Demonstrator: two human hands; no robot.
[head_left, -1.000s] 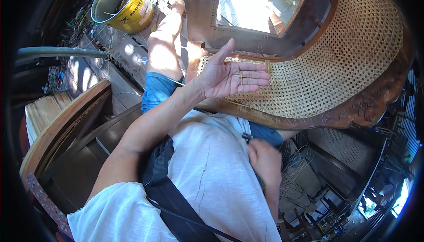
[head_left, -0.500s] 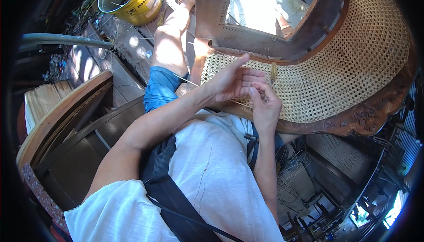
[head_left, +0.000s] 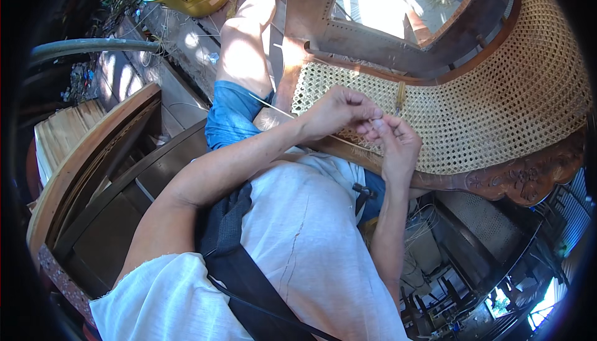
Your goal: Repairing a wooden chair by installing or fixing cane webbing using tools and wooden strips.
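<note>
I am seeing the left hand (head_left: pixel 341 111) and the right hand (head_left: pixel 401 147) meeting over the near edge of the woven cane panel (head_left: pixel 460 117), their fingertips drawing close together. Both hands are curling narrow, thumbs bending toward the fingers, but I cannot tell whether anything small is sitting between the tips. The cane panel is spreading across the far right of the scene, its near side lying across the lap, with a carved wooden rim (head_left: pixel 504 179) bordering it at the near right. Just beyond the fingertips, a slim tan piece (head_left: pixel 400 97) is standing out against the weave. A pale strand (head_left: pixel 272 105) is running from the blue shorts (head_left: pixel 231 117) toward the left forearm (head_left: pixel 249 151), which is hiding part of it. Past the panel, a dark wooden frame (head_left: pixel 373 37) is surrounding a bright opening. At the far left I am picking out a yellow bucket (head_left: pixel 194 2), and nearer on that side a curved wooden piece (head_left: pixel 93 157) is leaning beside a dark panelled board (head_left: pixel 118 216).
</note>
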